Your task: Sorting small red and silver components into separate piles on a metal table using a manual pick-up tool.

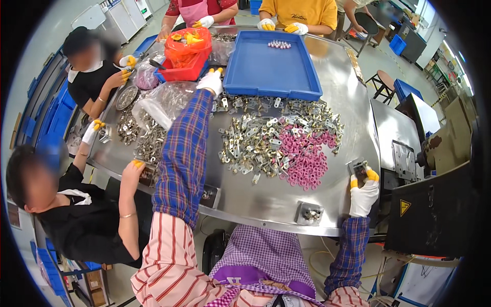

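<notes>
My left hand (210,83), in a white glove with yellow fingertips, reaches far across the table to the left edge of a large blue tray (271,66). Its fingers are stretched out, and nothing shows in them. At the right side of the table, my right hand (364,198), gloved the same way, is closed on a small metal housing (358,168). A similar metal housing (309,213) sits by the near edge. Between my hands lie a heap of small metal terminal tabs (250,146) and a spread of pink rings (304,161).
A red bin (192,69) lined with an orange bag stands left of the tray, beside clear plastic bags (169,100). Small white-and-red pieces (279,44) stand in the tray. Co-workers sit at the left and far sides. A black machine cabinet (427,215) is at right.
</notes>
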`<state>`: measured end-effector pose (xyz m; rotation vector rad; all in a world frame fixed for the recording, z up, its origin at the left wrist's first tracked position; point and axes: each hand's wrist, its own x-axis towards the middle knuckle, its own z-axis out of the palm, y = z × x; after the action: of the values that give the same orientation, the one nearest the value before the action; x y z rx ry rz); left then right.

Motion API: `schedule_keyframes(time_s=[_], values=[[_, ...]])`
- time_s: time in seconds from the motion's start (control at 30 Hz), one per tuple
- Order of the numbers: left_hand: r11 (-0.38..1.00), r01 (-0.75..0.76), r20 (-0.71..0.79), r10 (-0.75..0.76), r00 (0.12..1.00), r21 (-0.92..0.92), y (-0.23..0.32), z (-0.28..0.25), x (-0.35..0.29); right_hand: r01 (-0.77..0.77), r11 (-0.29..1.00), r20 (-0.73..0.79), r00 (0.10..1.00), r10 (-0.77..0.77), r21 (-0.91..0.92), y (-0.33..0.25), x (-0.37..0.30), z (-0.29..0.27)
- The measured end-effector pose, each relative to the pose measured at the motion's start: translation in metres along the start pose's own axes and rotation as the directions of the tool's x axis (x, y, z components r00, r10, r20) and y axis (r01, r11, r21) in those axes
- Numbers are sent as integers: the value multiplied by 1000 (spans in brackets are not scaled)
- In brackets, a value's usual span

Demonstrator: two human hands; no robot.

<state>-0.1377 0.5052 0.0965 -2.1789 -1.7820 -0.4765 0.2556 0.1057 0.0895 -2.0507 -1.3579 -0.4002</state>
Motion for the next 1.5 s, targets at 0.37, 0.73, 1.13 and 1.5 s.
schedule_keyframes(time_s=[0.37,0.73,1.13,1.5], values=[[994,57,363,-21,931,-89,9,5,-6,-60,998,20,998,60,-7,0,4,-4],[962,-268,389,264,882,-46,29,-56,-74,-24,997,9,1000,25,-77,-9,2,-10],[921,-102,365,249,897,-377,33,-91,-127,-99,976,88,989,118,-194,-12,8,-12],[912,-163,264,274,925,-376,80,-50,-28,-93,972,100,988,116,-215,-6,4,-8]])
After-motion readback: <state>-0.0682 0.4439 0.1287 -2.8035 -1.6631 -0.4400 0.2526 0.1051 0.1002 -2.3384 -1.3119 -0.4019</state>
